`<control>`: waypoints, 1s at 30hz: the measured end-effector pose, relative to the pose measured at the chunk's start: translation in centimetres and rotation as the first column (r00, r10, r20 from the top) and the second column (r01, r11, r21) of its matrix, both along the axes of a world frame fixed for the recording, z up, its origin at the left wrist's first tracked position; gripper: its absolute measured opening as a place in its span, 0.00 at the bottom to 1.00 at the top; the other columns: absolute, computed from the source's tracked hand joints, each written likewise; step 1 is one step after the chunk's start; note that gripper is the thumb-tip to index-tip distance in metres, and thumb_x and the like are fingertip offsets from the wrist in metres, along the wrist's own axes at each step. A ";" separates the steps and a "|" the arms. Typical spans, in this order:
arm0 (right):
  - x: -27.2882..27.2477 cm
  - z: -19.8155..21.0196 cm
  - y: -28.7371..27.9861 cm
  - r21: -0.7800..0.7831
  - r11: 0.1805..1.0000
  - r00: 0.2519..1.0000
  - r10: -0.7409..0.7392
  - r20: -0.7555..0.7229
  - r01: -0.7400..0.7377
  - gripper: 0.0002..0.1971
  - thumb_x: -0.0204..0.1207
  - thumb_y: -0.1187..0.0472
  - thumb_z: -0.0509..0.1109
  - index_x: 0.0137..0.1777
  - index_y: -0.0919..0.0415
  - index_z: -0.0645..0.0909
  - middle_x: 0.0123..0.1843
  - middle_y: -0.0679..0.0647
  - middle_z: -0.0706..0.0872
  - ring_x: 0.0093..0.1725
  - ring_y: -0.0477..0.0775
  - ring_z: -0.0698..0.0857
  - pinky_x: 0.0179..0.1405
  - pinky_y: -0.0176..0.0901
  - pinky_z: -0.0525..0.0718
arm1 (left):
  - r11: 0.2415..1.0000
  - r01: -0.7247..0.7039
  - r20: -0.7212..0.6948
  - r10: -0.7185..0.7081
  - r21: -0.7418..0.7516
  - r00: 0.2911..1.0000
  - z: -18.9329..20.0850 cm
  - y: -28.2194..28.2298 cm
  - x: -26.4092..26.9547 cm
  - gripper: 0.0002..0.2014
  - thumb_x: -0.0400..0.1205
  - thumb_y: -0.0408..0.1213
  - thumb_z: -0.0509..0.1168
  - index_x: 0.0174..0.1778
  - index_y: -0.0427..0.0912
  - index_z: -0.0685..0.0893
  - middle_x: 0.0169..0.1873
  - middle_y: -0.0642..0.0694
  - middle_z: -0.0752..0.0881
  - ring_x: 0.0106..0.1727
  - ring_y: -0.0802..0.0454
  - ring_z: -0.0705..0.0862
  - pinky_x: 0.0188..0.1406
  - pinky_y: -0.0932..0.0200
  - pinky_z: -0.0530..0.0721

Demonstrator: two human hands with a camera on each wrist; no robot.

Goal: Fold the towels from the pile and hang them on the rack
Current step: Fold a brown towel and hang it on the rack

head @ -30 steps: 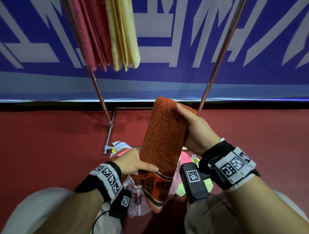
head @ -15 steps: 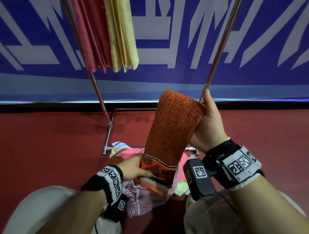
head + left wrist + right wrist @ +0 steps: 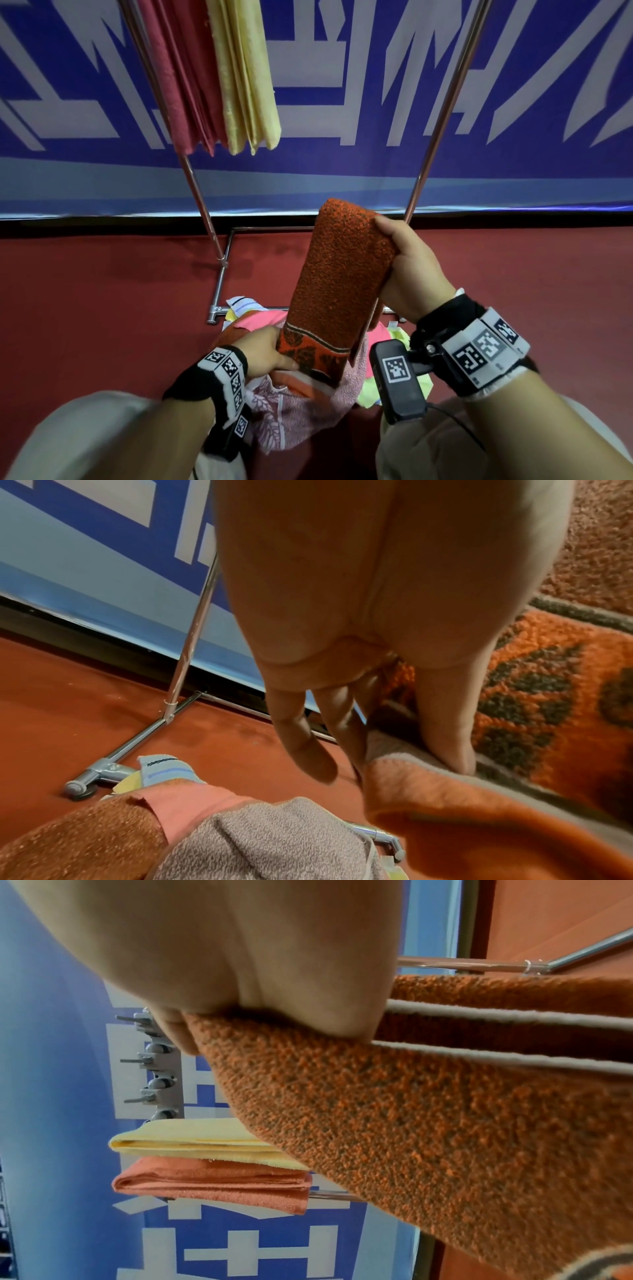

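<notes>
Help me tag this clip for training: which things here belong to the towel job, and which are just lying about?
Part of the job: orange towel, gripped by the right hand at its fold and the left hand at its patterned end; towel pile; rack; pink towel and yellow towel hung on it.
Just there: blue banner; red floor; wrist camera.

The floor (image 3: pixel 102 308) is a dull red and runs back to a dark strip under the blue and white banner (image 3: pixel 342 171). The chrome rack (image 3: pixel 219 294) stands on it, its base tubes flat along the floor, with a small foot (image 3: pixel 212 317) at one near corner. The pile of towels (image 3: pixel 298 411) is heaped over the near base tube. A pink leaf-patterned one lies uppermost, a striped pale cloth (image 3: pixel 239 303) is beside the foot, and a yellow-green cloth (image 3: pixel 371 394) is at the other end.
</notes>
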State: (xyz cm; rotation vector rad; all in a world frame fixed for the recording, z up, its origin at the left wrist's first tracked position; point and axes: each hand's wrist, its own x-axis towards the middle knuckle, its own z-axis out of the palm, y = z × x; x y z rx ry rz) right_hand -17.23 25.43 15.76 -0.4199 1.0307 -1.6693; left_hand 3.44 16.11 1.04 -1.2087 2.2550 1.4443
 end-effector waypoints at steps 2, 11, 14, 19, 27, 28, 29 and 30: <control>-0.1 0.0 0.0 0.015 1.000 0.999 -0.027 -0.043 0.028 0.24 0.87 0.62 0.60 0.34 0.57 0.94 0.41 0.54 0.94 0.40 0.49 0.92 0.51 0.45 0.86 | 1.000 0.007 0.000 -0.007 0.000 1.000 -0.6 -0.3 0.1 0.11 0.79 0.38 0.76 0.37 0.53 0.80 0.34 0.62 0.83 0.39 0.60 0.84 0.26 0.81 0.71; -0.1 1.0 0.2 0.011 0.986 0.970 -0.160 -0.183 0.165 0.13 0.87 0.61 0.65 0.62 0.66 0.88 0.58 0.60 0.93 0.60 0.55 0.91 0.64 0.51 0.85 | 0.997 -0.040 -0.122 0.049 0.072 0.991 -2.1 -0.9 0.3 0.15 0.80 0.33 0.74 0.59 0.54 0.83 0.52 0.56 0.92 0.51 0.58 0.91 0.53 0.65 0.86; 0.3 1.9 0.4 -0.011 0.992 0.987 -0.126 -0.104 0.125 0.24 0.89 0.51 0.59 0.72 0.70 0.82 0.70 0.67 0.86 0.72 0.63 0.84 0.77 0.57 0.78 | 0.997 -0.070 -0.174 0.076 0.043 0.982 -1.7 -1.0 0.2 0.13 0.80 0.32 0.74 0.56 0.53 0.84 0.50 0.55 0.92 0.51 0.58 0.90 0.53 0.64 0.83; 0.5 4.3 0.6 -0.022 0.993 0.990 -0.119 -0.077 0.118 0.27 0.90 0.50 0.54 0.75 0.70 0.79 0.71 0.67 0.85 0.73 0.65 0.83 0.79 0.61 0.75 | 0.982 -0.152 -0.245 0.176 0.112 0.953 -0.2 -2.2 0.7 0.13 0.77 0.34 0.76 0.55 0.49 0.86 0.52 0.48 0.93 0.57 0.46 0.90 0.67 0.49 0.84; 1.0 12.3 1.5 -0.094 0.994 0.972 0.033 -0.233 -0.056 0.25 0.91 0.49 0.50 0.58 0.60 0.88 0.50 0.58 0.92 0.52 0.55 0.90 0.59 0.55 0.85 | 0.778 -0.485 -0.359 0.619 0.399 0.698 4.2 -1.9 0.2 0.13 0.84 0.29 0.68 0.64 0.42 0.81 0.48 0.43 0.89 0.43 0.53 0.87 0.39 0.57 0.83; 1.2 13.2 1.4 -0.087 0.995 0.966 0.021 -0.256 -0.045 0.24 0.91 0.51 0.52 0.59 0.60 0.88 0.49 0.57 0.92 0.51 0.54 0.90 0.58 0.55 0.86 | 0.756 -0.489 -0.372 0.645 0.435 0.667 4.9 -1.8 0.0 0.12 0.84 0.28 0.67 0.63 0.42 0.81 0.45 0.44 0.88 0.39 0.52 0.88 0.36 0.57 0.85; 1.5 14.2 1.3 -0.075 0.997 0.959 0.002 -0.284 -0.025 0.22 0.91 0.52 0.53 0.63 0.61 0.87 0.51 0.57 0.92 0.52 0.55 0.90 0.59 0.56 0.86 | 0.739 -0.494 -0.382 0.666 0.458 0.641 5.5 -1.9 -0.2 0.11 0.85 0.27 0.66 0.62 0.41 0.82 0.42 0.43 0.89 0.36 0.52 0.89 0.31 0.58 0.86; 1.9 15.0 1.1 -0.060 0.998 0.951 -0.016 -0.310 -0.003 0.21 0.91 0.52 0.54 0.69 0.63 0.83 0.55 0.59 0.92 0.56 0.56 0.90 0.60 0.57 0.86 | 0.722 -0.511 -0.388 0.686 0.466 0.616 5.9 -1.9 -0.5 0.11 0.85 0.27 0.66 0.62 0.39 0.82 0.40 0.43 0.89 0.35 0.52 0.89 0.30 0.59 0.86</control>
